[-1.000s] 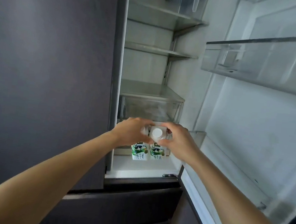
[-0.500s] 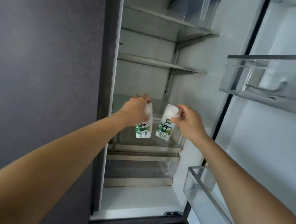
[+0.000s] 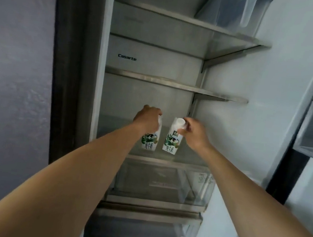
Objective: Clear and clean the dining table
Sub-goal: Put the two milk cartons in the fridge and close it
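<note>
Ahead, in the open fridge (image 3: 228,126), each hand holds a milk carton by its top. The left hand (image 3: 148,118) wraps over the left carton (image 3: 149,143), fingers curled round its top and hiding it. The right hand (image 3: 195,135) pinches the right carton (image 3: 172,143) beside its white cap (image 3: 180,122). Both cartons sit side by side, slightly apart, above the drawer (image 3: 164,183) and below a shelf (image 3: 165,80).

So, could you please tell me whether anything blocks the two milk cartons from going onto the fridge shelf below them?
Nothing visible does. The left hand grips the left milk carton and the right hand the right milk carton, both above the glass shelf, where no item shows.
</note>
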`<act>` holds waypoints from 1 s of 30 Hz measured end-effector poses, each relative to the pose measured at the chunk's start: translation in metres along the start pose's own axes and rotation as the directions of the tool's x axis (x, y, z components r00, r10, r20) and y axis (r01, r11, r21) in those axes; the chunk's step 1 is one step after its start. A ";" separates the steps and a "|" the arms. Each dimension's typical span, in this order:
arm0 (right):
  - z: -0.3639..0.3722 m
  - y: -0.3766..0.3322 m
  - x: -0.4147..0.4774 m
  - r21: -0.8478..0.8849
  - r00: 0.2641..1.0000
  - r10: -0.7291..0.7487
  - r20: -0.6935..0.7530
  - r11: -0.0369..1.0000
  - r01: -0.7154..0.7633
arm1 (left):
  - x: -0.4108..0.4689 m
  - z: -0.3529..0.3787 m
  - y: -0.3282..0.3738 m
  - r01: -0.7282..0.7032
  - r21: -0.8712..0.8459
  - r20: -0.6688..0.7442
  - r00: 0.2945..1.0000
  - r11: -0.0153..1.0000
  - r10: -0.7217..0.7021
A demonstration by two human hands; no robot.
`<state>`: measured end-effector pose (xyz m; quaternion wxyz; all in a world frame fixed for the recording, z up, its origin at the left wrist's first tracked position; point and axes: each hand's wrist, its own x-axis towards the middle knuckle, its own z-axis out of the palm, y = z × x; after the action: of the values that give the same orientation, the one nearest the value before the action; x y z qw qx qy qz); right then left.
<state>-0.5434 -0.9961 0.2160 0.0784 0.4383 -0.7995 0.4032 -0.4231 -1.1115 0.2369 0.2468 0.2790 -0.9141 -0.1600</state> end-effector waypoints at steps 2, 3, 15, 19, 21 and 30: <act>0.006 0.003 0.012 0.048 0.999 0.007 0.048 0.999 -0.009 | 0.010 0.003 -0.004 0.013 0.034 0.027 1.000 0.999 -0.014; 0.010 0.005 0.018 0.076 0.997 0.008 0.073 0.997 -0.013 | 0.014 0.003 -0.004 0.019 0.051 0.038 0.999 0.998 -0.021; 0.014 0.003 0.030 0.185 0.962 0.039 0.270 0.978 -0.092 | 0.021 -0.010 -0.005 0.027 -0.018 0.119 0.993 0.999 -0.024; 0.011 -0.005 0.022 0.175 0.959 0.068 0.275 0.977 -0.119 | 0.017 -0.014 -0.001 0.041 -0.017 0.121 0.992 0.999 -0.039; 0.011 -0.005 0.017 0.155 0.962 0.081 0.259 0.980 -0.124 | 0.014 -0.014 0.000 0.031 0.032 0.110 0.993 0.999 -0.034; -0.006 -0.031 -0.065 0.186 0.996 0.079 -0.046 0.980 -0.069 | -0.070 -0.001 0.020 -0.186 -0.020 -0.041 0.982 0.982 0.185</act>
<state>-0.4817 -0.9591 0.2070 0.0437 0.4026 -0.7722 0.4896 -0.3801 -1.0540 0.2214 0.2818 0.1924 -0.9292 -0.1419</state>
